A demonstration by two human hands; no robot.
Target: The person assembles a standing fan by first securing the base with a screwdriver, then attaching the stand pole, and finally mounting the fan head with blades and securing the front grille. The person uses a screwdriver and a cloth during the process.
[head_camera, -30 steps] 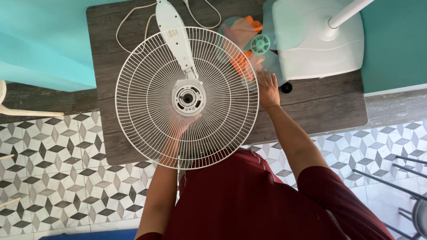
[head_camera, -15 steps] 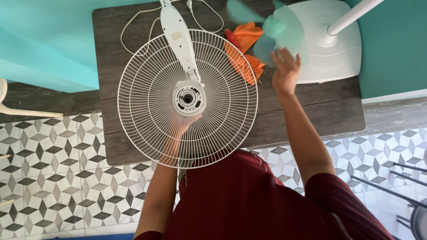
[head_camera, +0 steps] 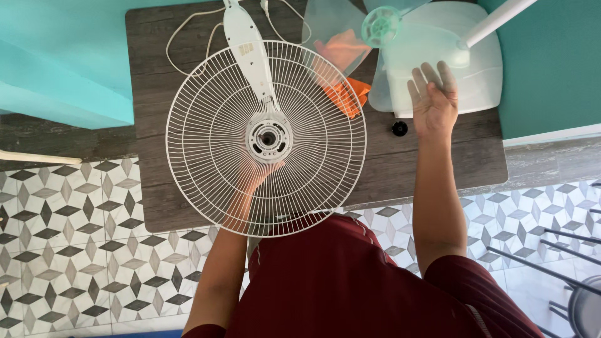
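1. Head view: the left hand (head_camera: 253,178) sits behind the white fan guard (head_camera: 266,138), its grip clamped on the fan's back near the hub, at six o'clock of centre.
2. The right hand (head_camera: 433,100) is lifted at two o'clock of the guard, fingers spread apart under the translucent green fan blade (head_camera: 382,37), which it carries.
3. On the grey table (head_camera: 451,156) lie an orange cloth (head_camera: 347,94), a small black knob (head_camera: 399,129) and the white fan base (head_camera: 482,69).

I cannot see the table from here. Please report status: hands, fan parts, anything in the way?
Left hand under white fan grille, holding it. Right hand raised, on translucent fan blade. Orange cloth and small black knob on table beside grille.
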